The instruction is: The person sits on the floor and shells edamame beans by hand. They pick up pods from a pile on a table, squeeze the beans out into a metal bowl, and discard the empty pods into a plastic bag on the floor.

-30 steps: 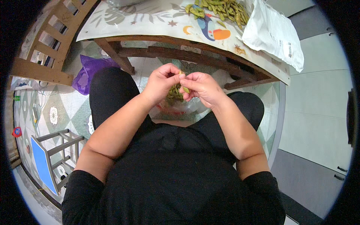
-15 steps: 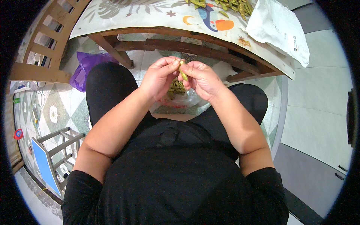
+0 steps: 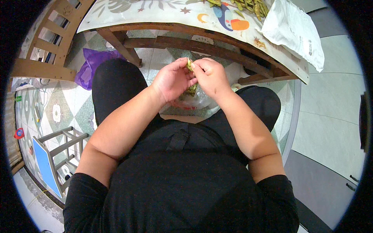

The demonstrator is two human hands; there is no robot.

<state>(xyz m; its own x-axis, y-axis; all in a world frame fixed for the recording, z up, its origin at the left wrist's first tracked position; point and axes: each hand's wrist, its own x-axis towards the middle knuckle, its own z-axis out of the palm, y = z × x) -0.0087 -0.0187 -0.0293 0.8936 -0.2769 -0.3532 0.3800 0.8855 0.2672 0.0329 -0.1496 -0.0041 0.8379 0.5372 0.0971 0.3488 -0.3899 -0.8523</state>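
Observation:
A small yellow-green bean pod (image 3: 189, 64), which looks like a soybean pod, is pinched between both hands above my lap. My left hand (image 3: 171, 81) grips it with thumb and fingertips, its palm turned partly up. From the other side, my right hand (image 3: 213, 79) holds the pod with its thumb pressed on it. Below them, a clear plastic bag (image 3: 204, 101) with red print sits between my knees. More pods (image 3: 191, 91) show in the bag, partly hidden by the hands.
Ahead stands a wooden table with a printed cover (image 3: 155, 15), bearing a heap of pods (image 3: 250, 7) and a white bag (image 3: 295, 33). A purple bag (image 3: 90, 66) lies by my left knee. A blue-topped stool (image 3: 48, 165) lies tipped at left; grey cabinets (image 3: 326, 116) stand at right.
The right hand has turned over, its back now facing up, and its thumb presses the pod. The left palm has opened upward a little. The view has shifted slightly.

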